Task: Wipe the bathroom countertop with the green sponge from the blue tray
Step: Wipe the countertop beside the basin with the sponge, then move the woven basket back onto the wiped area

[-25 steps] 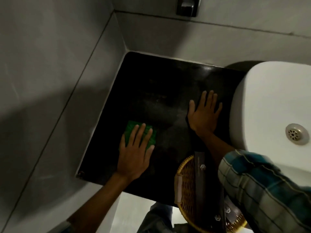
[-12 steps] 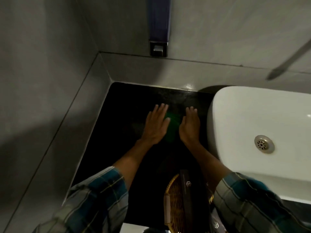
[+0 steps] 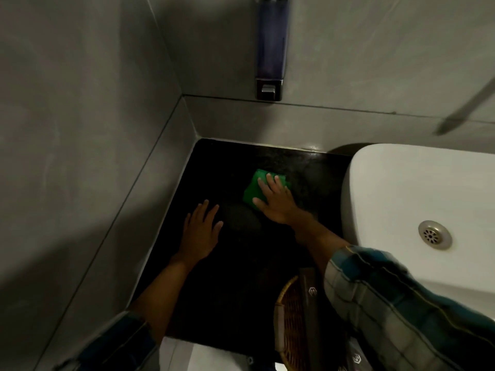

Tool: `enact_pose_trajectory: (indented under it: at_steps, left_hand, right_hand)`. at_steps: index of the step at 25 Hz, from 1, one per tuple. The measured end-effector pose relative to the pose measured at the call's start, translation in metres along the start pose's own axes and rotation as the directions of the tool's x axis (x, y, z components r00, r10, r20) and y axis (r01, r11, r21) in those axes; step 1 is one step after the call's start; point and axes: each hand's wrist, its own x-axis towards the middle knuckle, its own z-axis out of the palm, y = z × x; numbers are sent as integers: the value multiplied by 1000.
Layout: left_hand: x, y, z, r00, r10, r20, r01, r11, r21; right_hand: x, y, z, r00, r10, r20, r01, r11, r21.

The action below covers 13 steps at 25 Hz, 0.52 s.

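Sponge (image 3: pixel 254 190) is green and lies flat on the black bench (image 3: pixel 214 290), in the far part of it, a little right of the middle and near the white sink (image 3: pixel 401 188). It looks like a rectangle turned at an angle: its long axis runs from the near left to the far right, and one corner points to the far wall. Its right part is hidden under the hand, so its full shape cannot be told.

The right hand (image 3: pixel 278 204) lies on top of the sponge with the palm down. Its fingers (image 3: pixel 270 183) are spread and almost straight, pointing far and slightly left, and they press flat on the sponge and do not curl around it. The thumb reaches to the left, along the near edge of the sponge.

The left hand (image 3: pixel 199 231) rests flat on the bench, nearer and to the left of the sponge, apart from it. Its fingers are spread open and hold nothing.

Both arms wear a checked sleeve (image 3: pixel 388 303). At the near edge of the bench, just beside the right forearm, stands a woven basket (image 3: pixel 288 317) with a dark box (image 3: pixel 309 298) in it. The sink has a metal drain (image 3: pixel 434 235). On the far wall, above the bench, hangs a soap dispenser (image 3: pixel 271 46). The picture is dim.
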Motion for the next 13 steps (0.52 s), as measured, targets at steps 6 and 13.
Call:
enact_pose_trajectory:
  at_steps: [6, 13]
  left_hand:
    - [-62, 78, -10, 997, 50, 62, -39, 986, -159]
    - [-164, 104, 12, 949, 60, 309, 34, 956, -291]
  right_hand:
    - [-143, 9, -29, 990, 72, -121, -35, 959, 279]
    - [-334, 52, -5, 879, 471, -77, -469, 882, 51]
